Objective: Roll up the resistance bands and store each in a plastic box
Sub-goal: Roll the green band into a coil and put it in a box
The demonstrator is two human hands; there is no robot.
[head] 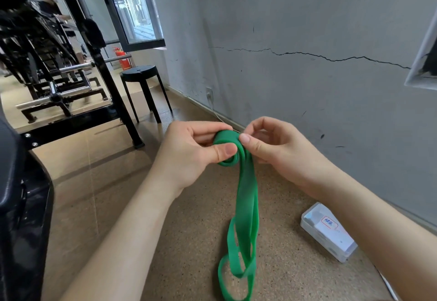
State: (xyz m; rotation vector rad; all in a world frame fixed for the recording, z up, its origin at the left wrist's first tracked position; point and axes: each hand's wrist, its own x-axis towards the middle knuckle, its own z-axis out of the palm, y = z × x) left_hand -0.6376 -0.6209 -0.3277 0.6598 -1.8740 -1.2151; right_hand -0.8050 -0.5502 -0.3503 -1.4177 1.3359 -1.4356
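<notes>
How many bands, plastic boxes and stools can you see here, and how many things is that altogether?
Green resistance band: 1
Clear plastic box: 1
Black stool: 1
Total: 3

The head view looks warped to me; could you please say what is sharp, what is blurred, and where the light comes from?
Head view: the green band, left hand and right hand are sharp; the gym rack at the picture's left edge is smeared; soft daylight enters through the window; the wide lens tilts the wall and bows the frame's edges.
</notes>
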